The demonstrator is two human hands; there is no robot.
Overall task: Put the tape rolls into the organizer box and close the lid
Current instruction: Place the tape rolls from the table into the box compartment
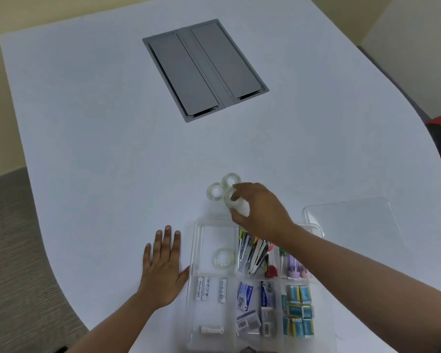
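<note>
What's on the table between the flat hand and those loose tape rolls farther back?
Nothing. In the head view, bare white table runs from the left hand to the two loose tape rolls. The organizer box sits beside that stretch.

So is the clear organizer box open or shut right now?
Open. The clear plastic organizer box has nothing covering its compartments, and its transparent lid lies flat on the white table beside it.

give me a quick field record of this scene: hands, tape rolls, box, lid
right hand: closed on a tape roll, above the box's far edge
left hand: flat on the table, beside the box's left wall
tape in box: one roll, far-left compartment
tape on table: two rolls, past the box
organizer box: open
lid: off, lying to the right
</note>
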